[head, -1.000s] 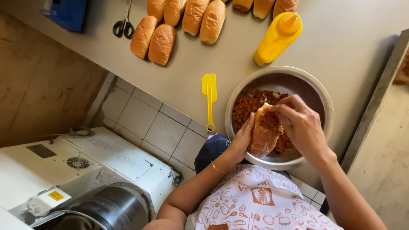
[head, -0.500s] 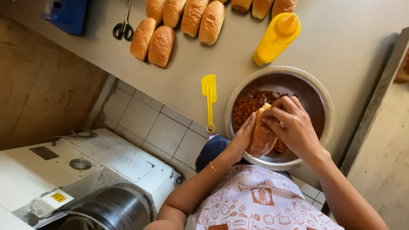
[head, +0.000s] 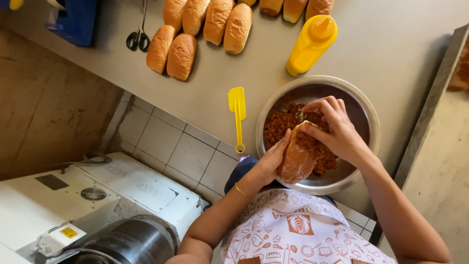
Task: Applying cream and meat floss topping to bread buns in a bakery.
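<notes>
Steel mixing bowl (head: 367, 113) sits on the grey desk (head: 400, 44) near its edge, with a heap of reddish-brown shredded filling (head: 283, 124) inside. Over that bowl the left hand (head: 270, 161) is wrapped around a split bread roll (head: 298, 157), gripping it from the side, while the right hand (head: 337, 131) has its fingertips pinched together at the open top of the roll, pressed on some of the filling there. So both hands are closed, one on the bread and one on the stuffing. There's a thin bracelet (head: 239, 189) on the left wrist and a patterned apron (head: 293, 230) at the bottom of the view. Just left of the bowl lies a small yellow spatula (head: 237, 113), not touching it, and a yellow squeeze bottle (head: 311, 44) lies tilted right above the bowl's rim. Further back on the desk is a bunch of plain rolls (head: 205, 29) in rows, with black-handled scissors (head: 138, 34) beside them and a blue box (head: 75, 19) in the corner. Below the desk edge you can see white wall tiles (head: 161, 142) and a white machine (head: 97, 195) with a round metal drum (head: 127, 242).
</notes>
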